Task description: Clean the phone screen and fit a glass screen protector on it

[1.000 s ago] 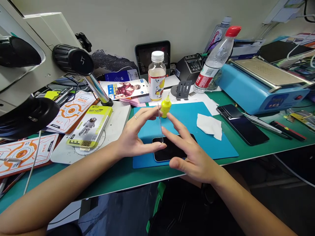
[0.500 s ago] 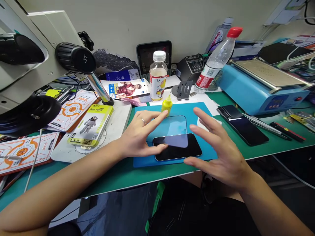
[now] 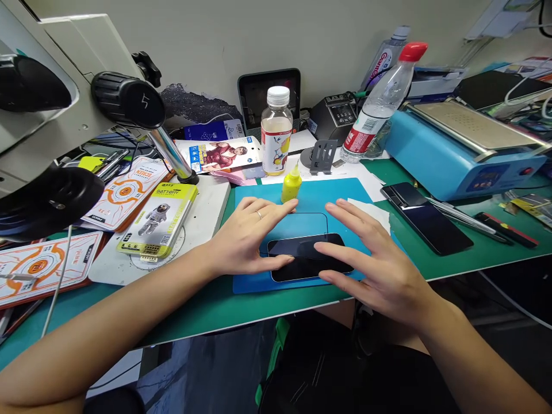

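Note:
A clear glass screen protector point(image 3: 308, 225) with a thin black border hangs over a phone point(image 3: 308, 268), which lies screen up on a blue mat point(image 3: 254, 284). My left hand point(image 3: 241, 238) grips the glass by its left part, thumb on the near edge and fingers on the far edge. My right hand point(image 3: 383, 270) has its fingers spread at the glass's right end; whether a fingertip touches the edge I cannot tell. Just behind my left fingertips a small yellow dropper bottle point(image 3: 291, 187) stands on the mat.
To the left are a microscope point(image 3: 129, 100) and a yellow battery box point(image 3: 159, 221). Behind the mat stand a juice bottle point(image 3: 276, 135) and a tilted red-capped bottle point(image 3: 375, 115). On the right lie another phone point(image 3: 431, 224), tweezers point(image 3: 466, 219) and a blue heating plate point(image 3: 452, 155).
My right hand has moved left, with its fingers now at the glass's right end. The glass has tilted and come lower over the phone. My left hand keeps its grip.

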Motion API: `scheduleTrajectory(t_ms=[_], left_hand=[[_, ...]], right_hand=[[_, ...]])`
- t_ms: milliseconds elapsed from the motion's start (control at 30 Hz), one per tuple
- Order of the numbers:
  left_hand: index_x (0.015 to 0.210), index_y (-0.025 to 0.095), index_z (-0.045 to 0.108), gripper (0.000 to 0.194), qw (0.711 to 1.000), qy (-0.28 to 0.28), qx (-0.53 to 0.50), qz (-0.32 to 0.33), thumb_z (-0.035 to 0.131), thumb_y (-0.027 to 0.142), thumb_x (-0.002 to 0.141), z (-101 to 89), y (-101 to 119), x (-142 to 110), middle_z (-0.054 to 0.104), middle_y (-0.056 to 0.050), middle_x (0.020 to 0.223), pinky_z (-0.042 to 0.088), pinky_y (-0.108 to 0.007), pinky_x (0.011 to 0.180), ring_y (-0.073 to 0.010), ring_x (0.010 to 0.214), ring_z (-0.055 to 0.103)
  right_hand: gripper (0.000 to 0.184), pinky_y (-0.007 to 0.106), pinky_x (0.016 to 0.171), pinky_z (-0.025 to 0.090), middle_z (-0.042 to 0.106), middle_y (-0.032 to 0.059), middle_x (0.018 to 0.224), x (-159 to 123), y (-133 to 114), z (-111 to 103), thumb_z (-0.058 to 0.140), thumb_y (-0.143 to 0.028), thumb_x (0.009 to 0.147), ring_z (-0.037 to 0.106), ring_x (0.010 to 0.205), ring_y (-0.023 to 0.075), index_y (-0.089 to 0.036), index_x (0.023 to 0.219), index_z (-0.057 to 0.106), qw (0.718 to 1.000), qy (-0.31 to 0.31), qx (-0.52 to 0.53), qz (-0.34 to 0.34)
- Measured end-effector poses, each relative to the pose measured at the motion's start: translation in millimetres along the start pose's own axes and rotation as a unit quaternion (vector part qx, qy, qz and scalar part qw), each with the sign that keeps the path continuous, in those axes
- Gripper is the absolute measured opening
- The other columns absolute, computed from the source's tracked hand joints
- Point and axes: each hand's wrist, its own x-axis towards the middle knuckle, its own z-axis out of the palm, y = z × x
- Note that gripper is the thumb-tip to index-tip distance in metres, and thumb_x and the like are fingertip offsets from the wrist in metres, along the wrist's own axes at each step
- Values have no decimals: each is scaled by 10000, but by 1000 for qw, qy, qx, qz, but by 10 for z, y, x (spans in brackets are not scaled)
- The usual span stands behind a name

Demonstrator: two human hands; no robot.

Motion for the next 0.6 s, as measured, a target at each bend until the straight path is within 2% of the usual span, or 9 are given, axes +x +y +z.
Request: scheduleTrajectory(t_ms=[200,333,533,600], left_hand=[[1576,202,310,807,1000,-16,-1,-7,694,478,922,-5,-4,2,692,-135,1347,411,-426,969,-290,1158,651],[1536,179,365,764,1000,-17,1,-3,693,493,921,4,-14,-3,703,-144,1320,415,-422,956,-286,1140,656],[1503,185,423,716,1000,-27,2,4,681,524,926,14,-24,-4,699,-144,1320,434,-412,937,-286,1137,658],[1506,190,426,717,1000,-31,1,4,676,534,929,10,-22,-2,706,-142,1307,442,-410,932,-286,1127,661]], right_hand=[[371,599,1175,438,526,162,1570,14,53,26,745,-154,883,468,1469,360,-216,1247,703,1000,3,18,-9],[370,582,1178,445,537,136,1567,-4,64,55,747,-142,877,490,1454,349,-236,1233,716,999,15,40,5],[474,602,1169,447,463,141,1623,16,52,92,740,-263,907,441,1487,363,-263,1369,634,996,-7,56,69],[540,605,1165,450,506,140,1592,30,47,99,741,-312,910,456,1477,364,-272,1427,592,994,-18,62,88]])
